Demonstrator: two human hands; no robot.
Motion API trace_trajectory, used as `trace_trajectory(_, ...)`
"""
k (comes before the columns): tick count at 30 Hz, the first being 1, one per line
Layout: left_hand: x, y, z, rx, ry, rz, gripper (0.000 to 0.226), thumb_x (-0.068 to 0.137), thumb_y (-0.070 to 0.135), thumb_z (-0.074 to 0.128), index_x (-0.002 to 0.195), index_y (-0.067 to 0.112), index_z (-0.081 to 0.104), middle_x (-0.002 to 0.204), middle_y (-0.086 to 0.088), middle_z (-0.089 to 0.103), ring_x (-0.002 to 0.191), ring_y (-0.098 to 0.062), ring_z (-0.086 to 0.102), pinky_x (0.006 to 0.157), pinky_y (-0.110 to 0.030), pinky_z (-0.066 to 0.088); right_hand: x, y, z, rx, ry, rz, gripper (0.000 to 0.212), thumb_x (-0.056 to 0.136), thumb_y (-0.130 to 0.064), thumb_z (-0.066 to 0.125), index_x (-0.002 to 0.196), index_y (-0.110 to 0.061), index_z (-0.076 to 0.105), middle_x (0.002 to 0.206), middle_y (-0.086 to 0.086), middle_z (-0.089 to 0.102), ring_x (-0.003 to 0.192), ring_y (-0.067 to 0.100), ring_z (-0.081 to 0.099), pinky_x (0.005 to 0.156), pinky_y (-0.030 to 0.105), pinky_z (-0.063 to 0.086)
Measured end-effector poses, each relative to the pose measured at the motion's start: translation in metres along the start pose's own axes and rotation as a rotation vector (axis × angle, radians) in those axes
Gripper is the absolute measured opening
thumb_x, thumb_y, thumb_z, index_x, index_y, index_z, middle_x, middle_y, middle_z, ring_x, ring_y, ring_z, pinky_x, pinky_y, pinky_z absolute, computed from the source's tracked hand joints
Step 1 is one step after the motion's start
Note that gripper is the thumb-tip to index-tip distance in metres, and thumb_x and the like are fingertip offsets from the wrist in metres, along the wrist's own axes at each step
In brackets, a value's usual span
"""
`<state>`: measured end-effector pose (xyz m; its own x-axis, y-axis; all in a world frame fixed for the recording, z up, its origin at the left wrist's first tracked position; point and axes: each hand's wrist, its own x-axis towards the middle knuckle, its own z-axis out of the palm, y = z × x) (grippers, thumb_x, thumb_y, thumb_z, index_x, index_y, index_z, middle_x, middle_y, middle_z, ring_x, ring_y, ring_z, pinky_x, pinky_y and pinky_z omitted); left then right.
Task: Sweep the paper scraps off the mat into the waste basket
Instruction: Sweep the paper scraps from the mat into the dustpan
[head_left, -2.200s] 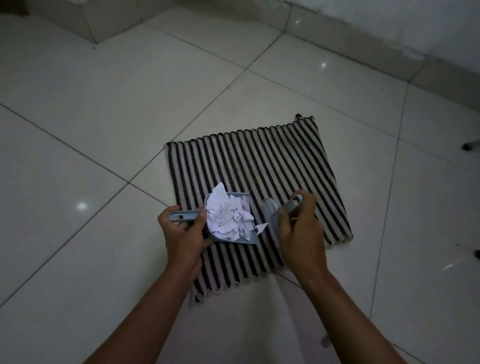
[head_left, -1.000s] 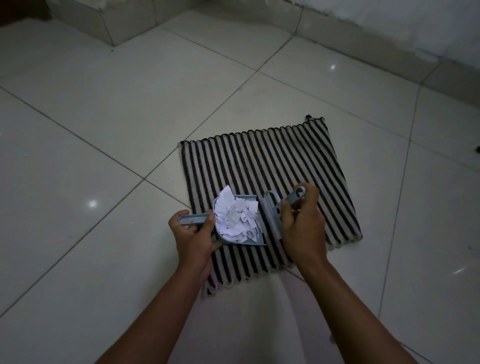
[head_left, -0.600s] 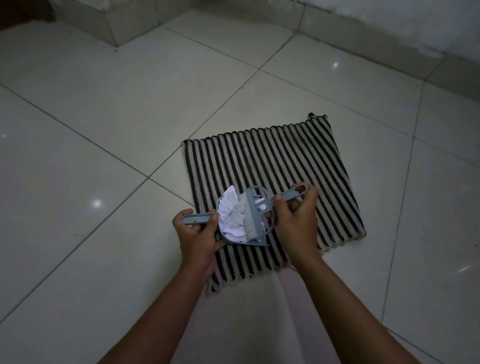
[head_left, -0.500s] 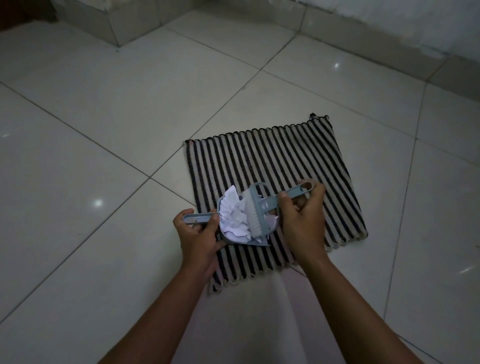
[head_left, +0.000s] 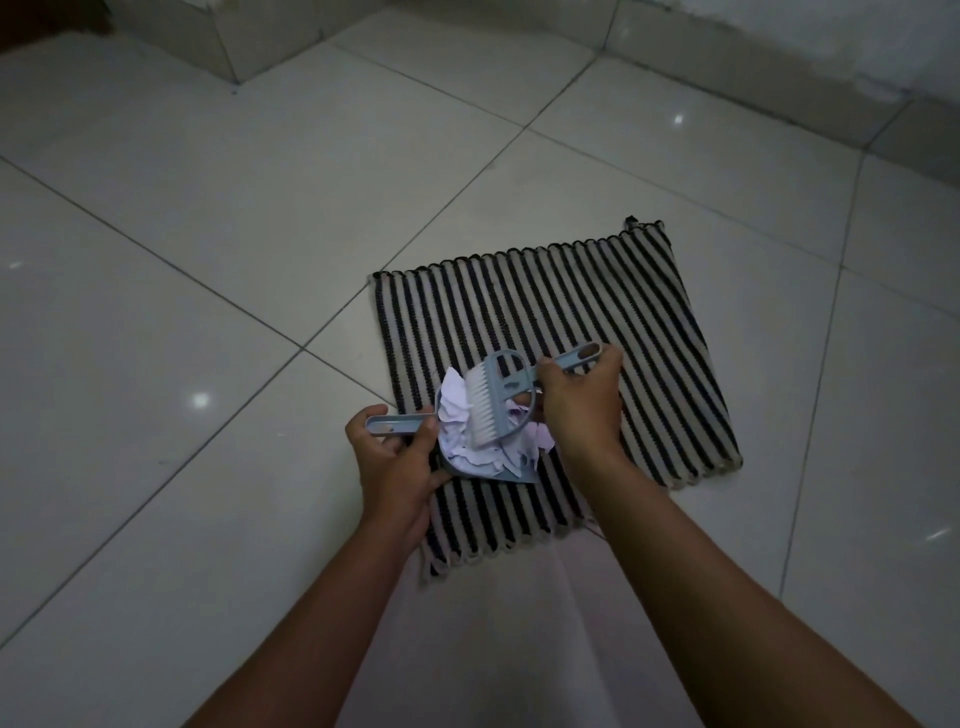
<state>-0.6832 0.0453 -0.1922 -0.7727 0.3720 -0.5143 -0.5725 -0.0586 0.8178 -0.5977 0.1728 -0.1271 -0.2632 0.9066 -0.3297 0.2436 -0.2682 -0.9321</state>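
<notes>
Head view looks down at a striped mat (head_left: 571, 322) on a white tile floor (head_left: 208, 234). No loose paper shows on the mat, so the sweeping part looks done. The paper scraps (head_left: 480, 452) are all piled in a small blue dustpan (head_left: 511, 474) at the near left side of the mat. It looks full, and some bits stick up over its edge. The left hand (head_left: 397, 462) is wrapped tight around the dustpan handle, just off the mat's left edge. The right hand (head_left: 576, 405) is closed on the handle of a little brush (head_left: 491, 400), and the brush lies on top of the paper pile, as if to hold it down. What is left is tipping the paper into the waste basket. No basket can be seen anywhere near the mat.
</notes>
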Motion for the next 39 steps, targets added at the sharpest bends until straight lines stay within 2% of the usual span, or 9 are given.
trace_trajectory(7,0.000,0.001,-0.001,-0.018,0.001,-0.007,0.046,0.092,0.002,0.067,0.116,0.026,0.036,0.102,-0.009,0.064,0.083,-0.018,0.069,0.065,-0.046,0.062,-0.009,-0.002,-0.020,-0.033,-0.026,-0.125,0.027,0.097,-0.015,0.061,0.116,-0.023,0.042,0.095,0.001,0.071,0.074,0.009,0.074,0.061,0.025,0.059)
trace_trajectory(12,0.001,0.003,0.000,-0.013,0.009,0.000,0.045,0.093,0.002,0.066,0.116,0.026,0.035,0.105,-0.011,0.064,0.087,-0.019,0.068,0.062,-0.042,0.062,-0.001,-0.007,-0.056,0.001,0.108,-0.166,0.030,0.096,-0.017,0.062,0.116,-0.024,0.042,0.101,-0.002,0.066,0.080,0.012,0.073,0.066,0.028,0.061)
trace_trajectory(16,0.001,0.004,-0.001,0.009,0.010,0.016,0.046,0.093,0.003,0.066,0.117,0.026,0.035,0.106,-0.011,0.064,0.088,-0.021,0.068,0.062,-0.042,0.062,0.004,0.003,-0.082,-0.228,0.179,-0.243,0.031,0.098,-0.018,0.059,0.118,-0.026,0.037,0.094,-0.011,0.058,0.082,0.003,0.063,0.059,0.021,0.053)
trace_trajectory(21,0.002,0.003,0.001,0.040,0.016,0.036,0.047,0.093,0.005,0.068,0.118,0.027,0.035,0.106,-0.012,0.063,0.087,-0.020,0.067,0.059,-0.038,0.060,-0.009,0.016,-0.062,-0.441,0.013,-0.374,0.028,0.099,-0.019,0.057,0.120,-0.024,0.038,0.088,-0.007,0.060,0.073,0.002,0.061,0.049,0.008,0.044)
trace_trajectory(25,0.002,0.004,0.001,0.025,0.015,0.028,0.047,0.092,0.006,0.069,0.117,0.028,0.036,0.108,-0.013,0.064,0.089,-0.021,0.068,0.062,-0.041,0.061,-0.024,0.015,-0.051,-0.461,-0.096,-0.495,0.026,0.099,-0.021,0.056,0.116,-0.028,0.038,0.083,-0.006,0.060,0.067,0.004,0.061,0.051,0.013,0.047)
trace_trajectory(29,0.002,0.004,0.000,0.015,0.018,0.021,0.047,0.092,0.006,0.068,0.117,0.028,0.036,0.109,-0.014,0.064,0.091,-0.023,0.068,0.063,-0.042,0.061,-0.009,0.006,-0.067,-0.382,0.012,-0.473,0.029,0.099,-0.022,0.057,0.121,-0.025,0.039,0.090,-0.005,0.061,0.072,0.002,0.063,0.053,0.014,0.050)
trace_trajectory(33,0.002,0.005,0.000,0.027,0.026,0.029,0.047,0.093,0.005,0.068,0.119,0.027,0.035,0.107,-0.012,0.065,0.088,-0.021,0.069,0.066,-0.044,0.062,0.013,0.007,-0.075,-0.471,0.050,-0.478,0.026,0.101,-0.020,0.054,0.120,-0.025,0.037,0.092,-0.006,0.059,0.081,0.004,0.063,0.055,0.011,0.049)
trace_trajectory(36,0.003,0.005,0.000,0.032,0.031,0.029,0.047,0.093,0.005,0.067,0.119,0.027,0.035,0.105,-0.010,0.066,0.085,-0.019,0.069,0.066,-0.043,0.062,0.014,0.012,-0.059,-0.614,-0.054,-0.521,0.018,0.103,-0.024,0.049,0.116,-0.027,0.036,0.091,0.002,0.061,0.076,0.014,0.063,0.059,0.030,0.056)
trace_trajectory(39,0.003,0.004,0.000,0.027,0.022,0.028,0.048,0.093,0.004,0.067,0.120,0.027,0.035,0.105,-0.010,0.066,0.084,-0.019,0.069,0.063,-0.041,0.061,0.003,0.018,-0.043,-0.661,-0.151,-0.532,0.011,0.104,-0.027,0.045,0.112,-0.027,0.037,0.082,-0.001,0.057,0.067,0.013,0.056,0.054,0.032,0.049)
